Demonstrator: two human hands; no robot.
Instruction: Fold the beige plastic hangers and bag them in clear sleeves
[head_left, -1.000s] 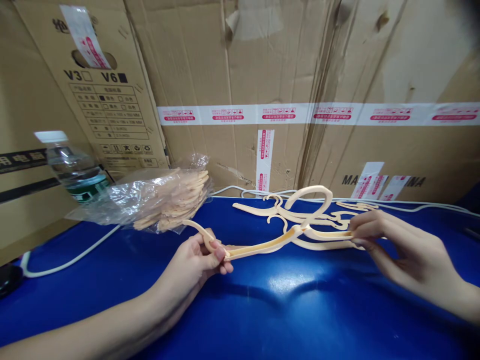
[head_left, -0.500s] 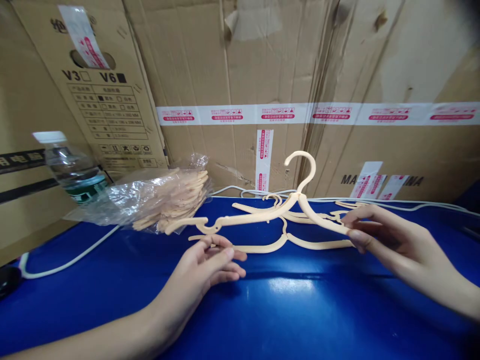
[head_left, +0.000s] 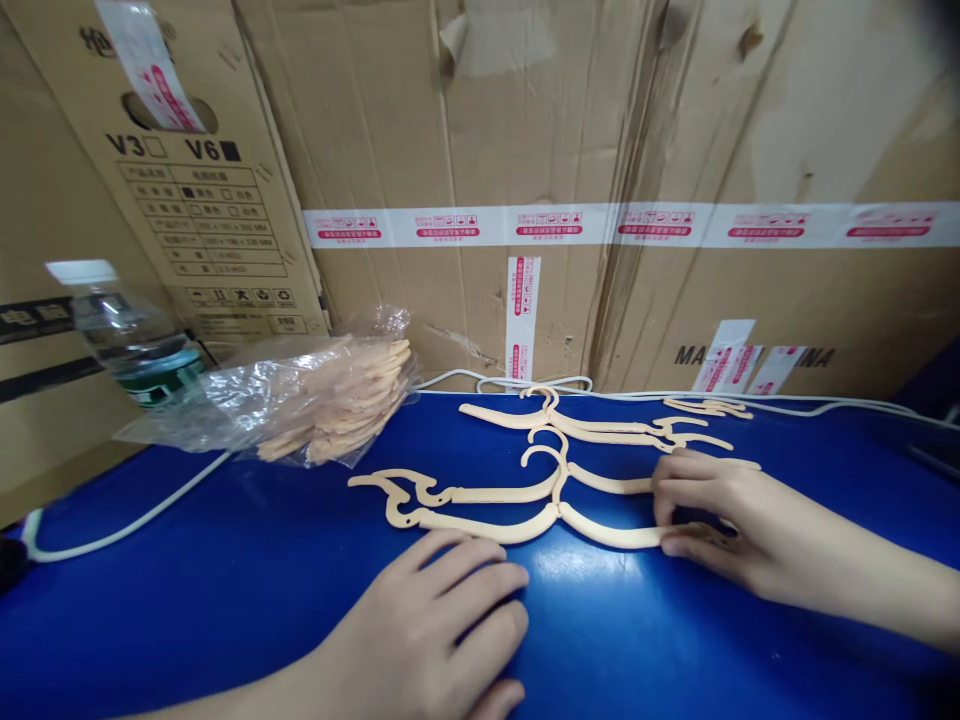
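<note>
The nearest cream clothes hanger (head_left: 487, 529) lies on the blue table (head_left: 247, 610), its hook pointing away from me. My right hand (head_left: 712, 510) pinches its right arm, whose end is hidden by the fingers. Just behind it lies a second hanger (head_left: 506, 494), partly overlapped by the first one's hook. My left hand (head_left: 450, 620) is palm down in front of the nearest hanger's left arm, fingers apart and holding nothing; whether its fingertips touch the hanger I cannot tell. Farther back are more hangers (head_left: 502, 417) lying together.
A clear plastic bag (head_left: 225, 400) with a stack of hanger pieces (head_left: 360, 400) sits at the left, beside a water bottle (head_left: 124, 335). Loose hanger pieces (head_left: 709, 408) lie at the back right. White cable (head_left: 787, 405) runs along the back before cardboard boxes (head_left: 420, 310).
The hanger that was raised in my right hand has come down onto the table, in front of the other one. My left hand has moved nearer and turned palm down.
</note>
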